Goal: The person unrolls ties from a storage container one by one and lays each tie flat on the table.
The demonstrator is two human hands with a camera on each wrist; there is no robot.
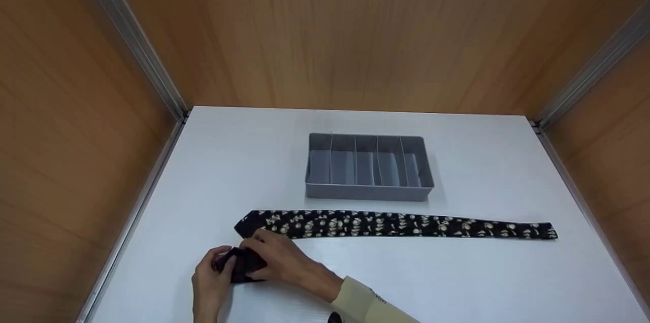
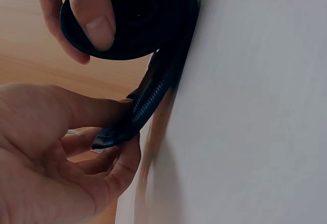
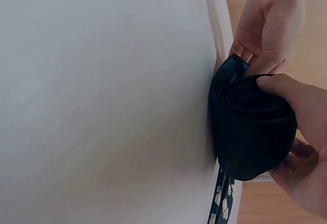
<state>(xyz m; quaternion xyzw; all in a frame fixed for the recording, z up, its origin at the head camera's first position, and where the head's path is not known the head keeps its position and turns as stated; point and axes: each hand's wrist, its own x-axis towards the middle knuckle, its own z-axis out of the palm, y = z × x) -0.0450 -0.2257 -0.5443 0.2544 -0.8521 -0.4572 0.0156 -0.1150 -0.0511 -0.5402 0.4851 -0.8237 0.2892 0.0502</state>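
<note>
A dark navy necktie (image 3: 250,137) is wound into a thick roll, low on the table at the front left. My right hand (image 1: 287,261) grips this roll, thumb over its coiled edge. A short loose end (image 2: 148,99) of the tie curves away from the roll, and my left hand (image 1: 208,280) pinches it between thumb and fingers. Just beyond my hands, a black necktie with a cream floral pattern (image 1: 396,225) lies stretched flat across the table, its wide pointed end at the left, close to my right hand's fingers.
A grey tray (image 1: 368,193) with several narrow compartments stands behind the patterned tie on the white table (image 1: 244,160). Wooden panels (image 1: 355,33) with metal edge rails enclose the table at the back and both sides.
</note>
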